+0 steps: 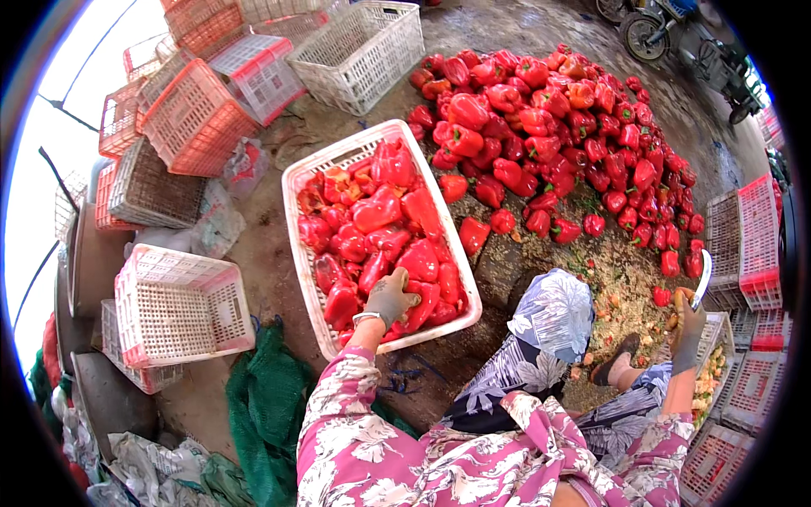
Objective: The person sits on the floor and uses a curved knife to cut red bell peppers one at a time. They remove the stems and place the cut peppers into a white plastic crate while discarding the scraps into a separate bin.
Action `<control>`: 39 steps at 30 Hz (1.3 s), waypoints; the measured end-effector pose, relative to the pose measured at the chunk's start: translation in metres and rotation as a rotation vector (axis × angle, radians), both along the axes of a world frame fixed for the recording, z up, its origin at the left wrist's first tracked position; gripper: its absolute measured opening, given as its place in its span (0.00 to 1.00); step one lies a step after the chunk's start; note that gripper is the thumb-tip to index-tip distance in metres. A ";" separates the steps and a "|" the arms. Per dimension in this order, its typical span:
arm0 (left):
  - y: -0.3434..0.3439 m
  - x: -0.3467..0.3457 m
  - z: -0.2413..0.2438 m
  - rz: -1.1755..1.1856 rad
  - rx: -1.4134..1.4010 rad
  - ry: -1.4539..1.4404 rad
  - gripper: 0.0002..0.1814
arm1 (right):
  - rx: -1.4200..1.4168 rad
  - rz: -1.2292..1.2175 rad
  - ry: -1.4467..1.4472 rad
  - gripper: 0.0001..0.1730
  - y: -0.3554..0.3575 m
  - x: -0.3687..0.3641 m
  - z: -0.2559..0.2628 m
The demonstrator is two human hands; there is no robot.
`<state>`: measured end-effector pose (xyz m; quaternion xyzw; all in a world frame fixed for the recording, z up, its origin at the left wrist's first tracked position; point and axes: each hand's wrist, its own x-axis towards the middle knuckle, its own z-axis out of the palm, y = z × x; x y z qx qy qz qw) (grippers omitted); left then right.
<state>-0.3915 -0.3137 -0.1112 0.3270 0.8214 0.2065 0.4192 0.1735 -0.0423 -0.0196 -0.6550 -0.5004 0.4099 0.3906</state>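
Observation:
My left hand, in a grey glove with a bangle at the wrist, rests on a red bell pepper in the white plastic crate, its fingers spread over the pepper. Whether it grips the pepper I cannot tell. Many red peppers fill that crate, some of them cut open. At the right, my right hand, also gloved, is closed on a knife with a curved pale blade pointing up. Beside this hand stands a crate of pepper cores.
A large heap of red bell peppers lies on the ground ahead. Seeds and scraps are strewn near my foot. Empty crates and stacked crates stand at the left, with green netting below; more crates are at the right.

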 end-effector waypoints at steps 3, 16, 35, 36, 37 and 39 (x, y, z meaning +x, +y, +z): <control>-0.028 -0.011 0.005 -0.037 0.394 0.265 0.17 | 0.054 -0.041 0.045 0.11 -0.005 -0.001 0.008; -0.065 -0.024 0.010 0.145 -0.220 0.810 0.34 | -0.066 -0.156 0.138 0.12 -0.050 0.043 -0.007; -0.012 -0.036 -0.022 0.087 -0.152 0.912 0.38 | -0.154 -0.060 0.133 0.13 -0.044 -0.003 0.038; 0.005 -0.036 -0.018 0.101 0.151 0.958 0.31 | -0.157 -0.079 0.146 0.12 -0.041 -0.002 0.032; 0.028 -0.030 -0.019 0.108 0.392 0.955 0.26 | -0.157 -0.090 0.158 0.12 -0.035 -0.002 0.027; 0.098 0.028 0.030 0.063 0.609 0.584 0.20 | -0.167 -0.091 0.131 0.11 -0.026 0.000 0.022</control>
